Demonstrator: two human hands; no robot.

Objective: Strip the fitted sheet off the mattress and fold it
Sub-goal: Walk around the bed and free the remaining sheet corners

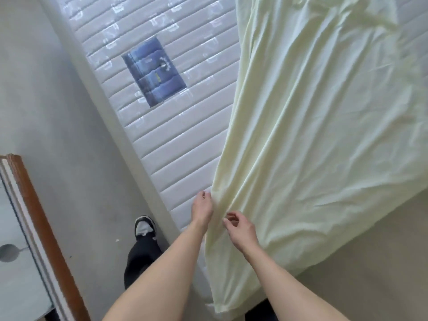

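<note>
Here the pale yellow-green cotton fitted sheet (312, 135) lies peeled back across the right part of the white quilted mattress (166, 140), its near edge bunched at the mattress corner. The left hand (202, 207) pinches that gathered edge; the right hand (238, 225) curls its grip into the folds just beside it. Best, I judge, to lift both corners together so the elastic clears. A blue label (154, 74), grey floor (58, 112) and wood-framed panel (34, 228) lie leftward, none obstructing.
</note>
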